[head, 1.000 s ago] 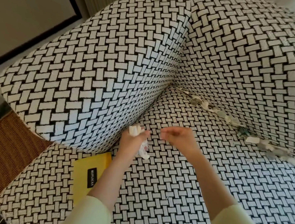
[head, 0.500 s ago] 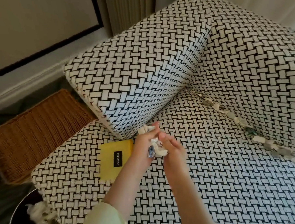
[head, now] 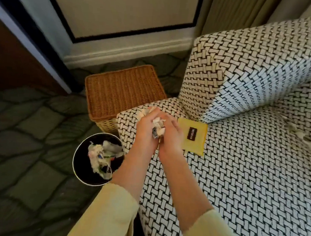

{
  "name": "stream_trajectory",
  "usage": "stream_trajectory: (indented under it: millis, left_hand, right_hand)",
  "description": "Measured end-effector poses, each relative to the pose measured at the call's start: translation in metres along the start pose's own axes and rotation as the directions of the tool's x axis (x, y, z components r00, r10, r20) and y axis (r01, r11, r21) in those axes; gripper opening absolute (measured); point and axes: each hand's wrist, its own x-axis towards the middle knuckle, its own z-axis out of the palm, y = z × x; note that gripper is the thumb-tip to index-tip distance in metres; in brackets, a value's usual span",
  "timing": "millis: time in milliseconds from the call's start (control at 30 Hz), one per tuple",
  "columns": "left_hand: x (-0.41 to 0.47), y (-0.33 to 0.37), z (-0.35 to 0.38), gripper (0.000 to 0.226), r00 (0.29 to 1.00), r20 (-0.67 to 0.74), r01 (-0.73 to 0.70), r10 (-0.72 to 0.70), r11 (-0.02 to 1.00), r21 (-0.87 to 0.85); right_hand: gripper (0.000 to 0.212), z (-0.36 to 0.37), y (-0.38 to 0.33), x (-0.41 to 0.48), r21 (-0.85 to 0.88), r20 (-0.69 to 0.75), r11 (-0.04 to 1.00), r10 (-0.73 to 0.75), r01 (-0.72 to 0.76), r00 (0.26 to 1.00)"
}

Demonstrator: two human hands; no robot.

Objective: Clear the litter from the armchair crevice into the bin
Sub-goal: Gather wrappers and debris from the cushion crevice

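Over the near left corner of the armchair seat, the left hand and the right hand are cupped side by side, fingers curled round a crumpled wad of paper litter squeezed between them. The round black bin sits on the carpet, down and to the left, with more scraps inside it. I think the hands should hold tight until they are right above the bin, then open low down so no bits flutter onto the floor. A few scraps poke out past the left fingers and could slip. More litter lies in the crevice at the far right, but it is blurry and cut off by the edge. The label on the yellow square beside the right hand is too small to read
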Motion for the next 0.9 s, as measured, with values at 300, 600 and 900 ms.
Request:
stream_trajectory:
  millis: [300, 600, 900]
  left_hand:
    - [0.018, 0.064, -0.119, 0.014, 0.837, -0.468, -0.212, 0.282, 0.957, 0.198]
    - [0.056, 0.043, -0.201, 0.011, 0.716, -0.631, -0.178, 0.299, 0.952, 0.249]
    - [0.089, -0.014, -0.248, 0.041, 0.61, -0.791, -0.207, 0.056, 0.974, -0.09]
  right_hand:
    - [0.022, 0.098, 0.108, 0.0, -0.276, 0.127, 0.95, 0.187, -0.147, 0.974]
    - [0.023, 0.112, 0.176, 0.034, -0.39, 0.115, 0.809, 0.517, -0.44, 0.849]
    - [0.027, 0.08, 0.241, 0.096, -0.423, 0.082, 0.706, 0.655, -0.568, 0.751]
